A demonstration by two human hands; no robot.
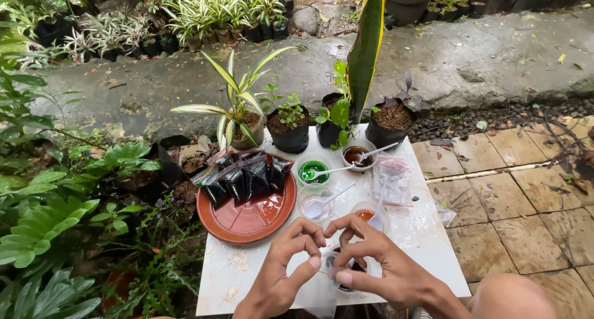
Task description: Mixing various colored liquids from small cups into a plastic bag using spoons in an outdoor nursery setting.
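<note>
Hands at the near edge of the white worktop [427, 232], taken as landmark. Left hand [281, 272] and right hand [377, 263] meet over its near-middle, fingertips of both pinched together on a small clear plastic pouch [322, 294]; the pouch is thin, see-through and hard to trace, its lower end cut off by the frame. Under the right hand, a small cup [346, 272] with dark contents, mostly hidden by the fingers. A bare knee [510, 297] shows off the worktop's near right corner, partly out of frame.

Mid-worktop: clear cup with orange liquid [366, 215], half covered by the right fingers; clear cup with white spoon [315, 201]; cup of green liquid [313, 170] with spoon; cup of brown liquid [356, 155] with spoon. To the right of these, a stack of clear plastic bags [391, 180], contents not legible. Left side of the worktop: terracotta saucer [247, 217] bearing several dark filled pouches [244, 180], count uncertain as they overlap.

Far edge of the worktop: four potted plants in black grow bags — striped-leaf plant [238, 105], small seedling pot [289, 127], tall yellow-edged leaf plant [365, 53] with its tip cut off, and purple-leafed pot [393, 121].
</note>
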